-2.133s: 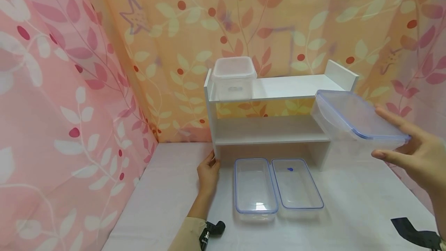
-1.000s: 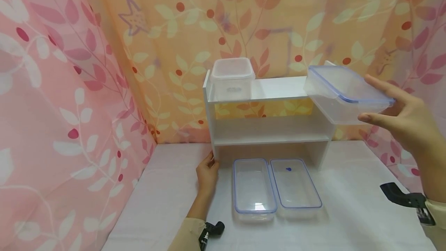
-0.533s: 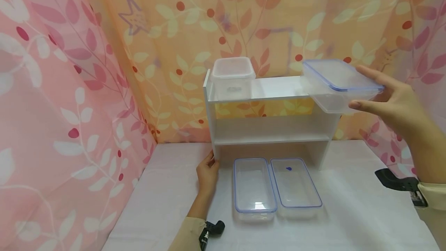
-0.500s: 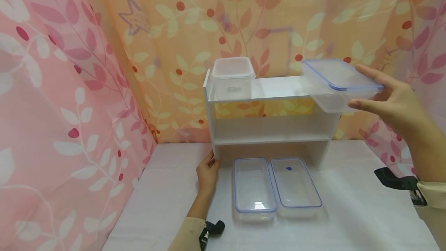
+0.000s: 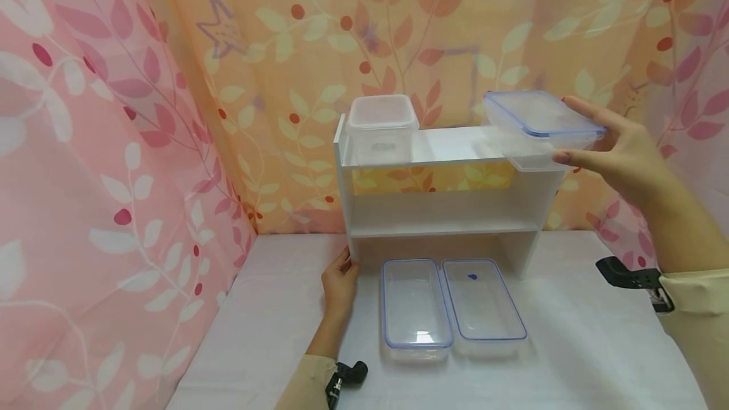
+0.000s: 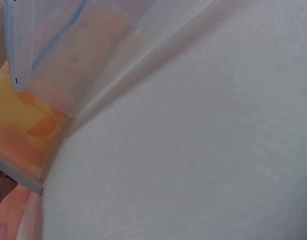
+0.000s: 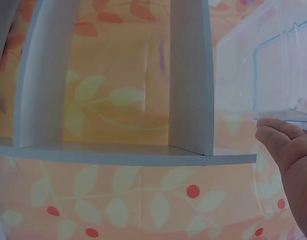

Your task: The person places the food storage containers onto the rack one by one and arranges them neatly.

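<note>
My right hand holds a clear food container with a blue-edged lid by its right side, thumb in front and fingers behind. The container is over the right end of the top board of a white shelf rack; whether it touches the board, I cannot tell. Down at the rack's left side panel, my left hand pinches the lower front edge. The left wrist view shows its fingers at the panel's end. In the right wrist view the container appears beside the board, with the right hand against it.
A smaller clear container with a whitish lid stands at the top board's left end. Two blue-rimmed containers, one left and one right, stand side by side on the white cloth before the rack. Patterned curtains hang behind.
My right hand has carried the container up and leftward, from beside the rack to over the right end of its top board. The left hand has stayed at the side panel.
</note>
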Demonstrator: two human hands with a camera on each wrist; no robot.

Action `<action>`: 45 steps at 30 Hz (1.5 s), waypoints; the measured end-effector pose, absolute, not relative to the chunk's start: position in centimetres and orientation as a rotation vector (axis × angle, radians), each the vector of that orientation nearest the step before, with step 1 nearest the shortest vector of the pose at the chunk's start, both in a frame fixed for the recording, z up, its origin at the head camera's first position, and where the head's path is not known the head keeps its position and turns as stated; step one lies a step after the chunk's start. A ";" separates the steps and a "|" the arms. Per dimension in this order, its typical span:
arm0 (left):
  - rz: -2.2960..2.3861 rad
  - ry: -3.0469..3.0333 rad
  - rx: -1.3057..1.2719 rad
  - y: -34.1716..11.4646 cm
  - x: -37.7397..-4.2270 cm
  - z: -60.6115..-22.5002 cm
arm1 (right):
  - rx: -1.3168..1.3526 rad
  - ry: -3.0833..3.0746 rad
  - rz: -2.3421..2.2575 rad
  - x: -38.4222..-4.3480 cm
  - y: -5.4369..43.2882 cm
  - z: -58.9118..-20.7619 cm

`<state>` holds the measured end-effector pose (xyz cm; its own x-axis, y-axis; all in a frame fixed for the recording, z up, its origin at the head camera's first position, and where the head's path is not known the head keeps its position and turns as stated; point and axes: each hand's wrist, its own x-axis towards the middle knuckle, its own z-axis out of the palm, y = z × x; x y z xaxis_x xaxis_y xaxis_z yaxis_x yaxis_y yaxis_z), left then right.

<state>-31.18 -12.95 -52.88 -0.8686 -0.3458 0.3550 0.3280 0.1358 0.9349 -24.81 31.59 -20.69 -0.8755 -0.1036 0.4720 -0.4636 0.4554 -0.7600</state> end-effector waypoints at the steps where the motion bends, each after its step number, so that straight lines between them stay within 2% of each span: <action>1: -1.785 -1.923 0.017 -12.9 -31.2 -52.8 | 0.472 -2.354 1.388 -24.9 31.6 -20.7; 21: -1.779 -1.918 0.021 -12.7 -31.3 -52.7 | 0.429 -2.328 1.490 -28.2 31.5 -20.3; 30: -1.761 -1.920 0.013 -12.8 -31.4 -53.1 | 0.292 -2.424 1.338 -29.4 31.3 -20.8; 45: -1.764 -1.916 0.000 -12.8 -31.2 -52.9 | 0.353 -2.345 1.496 -31.1 30.1 -21.1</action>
